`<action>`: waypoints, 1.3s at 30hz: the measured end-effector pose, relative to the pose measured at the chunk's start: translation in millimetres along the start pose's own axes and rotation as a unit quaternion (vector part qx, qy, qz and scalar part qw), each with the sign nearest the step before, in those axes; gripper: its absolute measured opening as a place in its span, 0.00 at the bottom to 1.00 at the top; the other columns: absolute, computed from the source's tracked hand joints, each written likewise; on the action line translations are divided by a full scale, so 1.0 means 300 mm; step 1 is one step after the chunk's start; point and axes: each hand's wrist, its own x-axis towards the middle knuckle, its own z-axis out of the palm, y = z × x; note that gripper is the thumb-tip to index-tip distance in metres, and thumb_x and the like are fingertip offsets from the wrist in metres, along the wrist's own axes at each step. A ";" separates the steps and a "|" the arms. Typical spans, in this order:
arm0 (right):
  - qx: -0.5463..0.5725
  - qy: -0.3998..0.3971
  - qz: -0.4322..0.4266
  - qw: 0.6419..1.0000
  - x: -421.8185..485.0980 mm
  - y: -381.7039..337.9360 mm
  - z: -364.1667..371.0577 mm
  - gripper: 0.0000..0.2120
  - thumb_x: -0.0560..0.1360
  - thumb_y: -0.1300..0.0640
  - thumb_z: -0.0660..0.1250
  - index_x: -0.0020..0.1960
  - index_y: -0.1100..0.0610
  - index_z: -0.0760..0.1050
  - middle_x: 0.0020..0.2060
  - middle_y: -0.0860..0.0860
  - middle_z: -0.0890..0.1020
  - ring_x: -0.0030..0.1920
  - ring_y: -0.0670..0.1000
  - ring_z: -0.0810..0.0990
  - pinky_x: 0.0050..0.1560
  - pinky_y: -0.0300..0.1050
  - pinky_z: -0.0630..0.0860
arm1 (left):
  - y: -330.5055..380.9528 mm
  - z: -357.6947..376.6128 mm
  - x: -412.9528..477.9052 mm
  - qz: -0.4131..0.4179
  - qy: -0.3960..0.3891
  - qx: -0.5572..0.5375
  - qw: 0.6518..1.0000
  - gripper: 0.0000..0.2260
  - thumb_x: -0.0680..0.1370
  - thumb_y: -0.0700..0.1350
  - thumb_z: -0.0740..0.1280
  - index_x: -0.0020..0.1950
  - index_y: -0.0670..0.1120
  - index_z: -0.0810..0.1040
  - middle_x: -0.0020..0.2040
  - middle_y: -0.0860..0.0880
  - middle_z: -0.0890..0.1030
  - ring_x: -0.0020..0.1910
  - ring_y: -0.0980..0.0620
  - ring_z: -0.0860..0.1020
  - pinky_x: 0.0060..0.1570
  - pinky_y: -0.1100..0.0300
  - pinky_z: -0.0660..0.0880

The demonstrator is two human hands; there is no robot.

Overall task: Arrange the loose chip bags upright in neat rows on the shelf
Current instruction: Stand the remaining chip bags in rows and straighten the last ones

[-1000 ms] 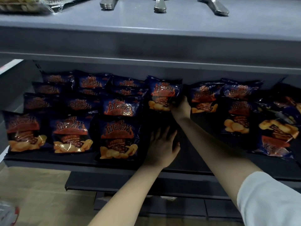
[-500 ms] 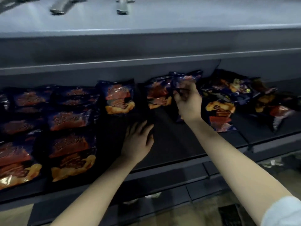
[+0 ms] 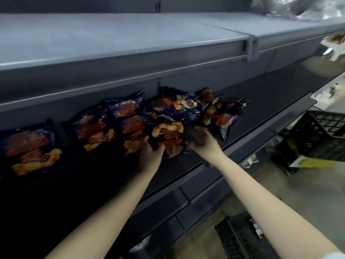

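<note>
Dark blue chip bags with orange and red print lie on the black shelf. One chip bag sits between both hands. My left hand grips its lower left corner. My right hand holds its right side, the fingers curled into the dark foil. Behind it a loose heap of bags lies jumbled and tilted. To the left stand upright bags, and another bag is at the far left.
A grey upper shelf overhangs the bags closely. The black shelf runs on to the right past the heap. A black plastic crate stands on the floor at right, another crate below. White packaging hangs at the upper right.
The view has swung right toward the heap. My left hand left the bare shelf and took the bag's left corner. My right hand came down from the back row onto the same bag.
</note>
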 end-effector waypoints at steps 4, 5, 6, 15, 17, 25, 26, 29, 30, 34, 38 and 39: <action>0.036 -0.095 -0.012 0.995 -0.015 0.013 0.030 0.34 0.71 0.46 0.69 0.73 0.50 0.60 0.67 0.47 0.72 0.66 0.49 0.72 0.64 0.49 0.71 | 0.016 0.041 0.005 -0.011 0.008 -0.022 1.000 0.24 0.75 0.48 0.69 0.68 0.44 0.68 0.64 0.46 0.74 0.64 0.46 0.72 0.57 0.60 0.67; 0.048 -0.099 -0.021 0.994 -0.017 0.012 0.036 0.33 0.72 0.47 0.69 0.73 0.50 0.61 0.66 0.48 0.74 0.64 0.49 0.73 0.63 0.48 0.72 | 0.022 0.047 0.002 -0.004 0.001 -0.018 1.000 0.22 0.74 0.47 0.69 0.66 0.44 0.70 0.62 0.48 0.75 0.63 0.47 0.72 0.53 0.64 0.65; 0.062 -0.093 -0.030 0.993 -0.020 0.008 0.038 0.31 0.72 0.49 0.69 0.72 0.50 0.62 0.64 0.49 0.76 0.62 0.49 0.76 0.61 0.47 0.74 | 0.033 0.048 -0.004 0.004 -0.004 -0.016 1.000 0.21 0.74 0.46 0.70 0.65 0.44 0.71 0.60 0.50 0.74 0.63 0.49 0.72 0.50 0.67 0.63; 0.078 0.022 -0.177 0.981 0.026 -0.030 -0.051 0.15 0.73 0.67 0.64 0.56 0.54 0.77 0.44 0.49 0.81 0.44 0.48 0.81 0.48 0.42 0.78 | 0.112 -0.109 0.031 -0.044 -0.071 0.006 0.997 0.36 0.73 0.46 0.71 0.75 0.47 0.56 0.73 0.50 0.63 0.70 0.49 0.64 0.66 0.52 0.64; 0.068 0.062 -0.252 0.963 0.035 -0.085 -0.053 0.13 0.72 0.65 0.67 0.56 0.56 0.78 0.47 0.51 0.80 0.45 0.47 0.79 0.47 0.40 0.76 | 0.139 -0.194 0.035 -0.035 -0.111 0.069 0.991 0.37 0.72 0.47 0.72 0.76 0.47 0.56 0.75 0.49 0.60 0.72 0.49 0.60 0.67 0.56 0.60; -0.121 -0.324 -0.268 0.899 0.027 -0.328 0.023 0.42 0.67 0.40 0.73 0.75 0.46 0.57 0.73 0.47 0.64 0.71 0.48 0.64 0.66 0.42 0.67 | 0.221 -0.356 0.017 -0.016 -0.301 0.366 0.881 0.34 0.69 0.55 0.73 0.71 0.48 0.67 0.68 0.54 0.69 0.65 0.53 0.69 0.66 0.60 0.65; -0.105 -0.383 -0.225 0.890 0.028 -0.330 0.041 0.42 0.67 0.43 0.74 0.75 0.45 0.57 0.73 0.46 0.64 0.69 0.48 0.67 0.60 0.40 0.72 | 0.227 -0.364 0.012 -0.019 -0.298 0.389 0.871 0.32 0.69 0.55 0.73 0.70 0.48 0.68 0.65 0.56 0.70 0.63 0.54 0.70 0.62 0.62 0.67; 0.002 -0.435 -0.175 0.883 0.023 -0.312 0.092 0.33 0.71 0.52 0.73 0.72 0.50 0.65 0.69 0.48 0.70 0.59 0.46 0.76 0.44 0.39 0.80 | 0.216 -0.408 0.003 -0.036 -0.271 0.395 0.877 0.26 0.68 0.57 0.73 0.63 0.54 0.73 0.57 0.55 0.71 0.58 0.54 0.71 0.58 0.61 0.70; 0.026 -0.424 -0.173 0.889 0.019 -0.305 0.105 0.28 0.71 0.53 0.73 0.69 0.52 0.69 0.64 0.49 0.75 0.55 0.45 0.78 0.43 0.40 0.81 | 0.203 -0.429 0.005 -0.040 -0.258 0.363 0.895 0.25 0.66 0.60 0.72 0.60 0.56 0.74 0.58 0.55 0.71 0.59 0.53 0.71 0.57 0.58 0.72; 0.159 -0.345 -0.131 0.916 0.010 -0.293 0.118 0.15 0.72 0.57 0.72 0.59 0.55 0.77 0.48 0.47 0.81 0.48 0.45 0.81 0.40 0.40 0.81 | 0.117 -0.504 0.001 -0.056 -0.143 -0.014 0.988 0.32 0.58 0.69 0.70 0.58 0.56 0.75 0.62 0.50 0.75 0.58 0.51 0.74 0.47 0.58 0.72; 0.418 -0.227 -0.008 0.880 0.006 -0.301 0.149 0.04 0.75 0.59 0.67 0.50 0.53 0.77 0.48 0.49 0.82 0.49 0.47 0.81 0.38 0.41 0.80 | -0.029 -0.506 -0.019 -0.053 -0.041 -0.453 0.889 0.30 0.65 0.66 0.66 0.63 0.54 0.73 0.60 0.50 0.79 0.59 0.50 0.77 0.55 0.53 0.72; 0.459 -0.194 0.018 0.867 -0.003 -0.309 0.167 0.04 0.76 0.58 0.67 0.51 0.54 0.77 0.49 0.50 0.82 0.50 0.49 0.81 0.38 0.41 0.80 | -0.057 -0.491 -0.037 -0.054 -0.042 -0.478 0.876 0.29 0.66 0.66 0.64 0.64 0.54 0.72 0.59 0.51 0.80 0.60 0.51 0.76 0.54 0.53 0.71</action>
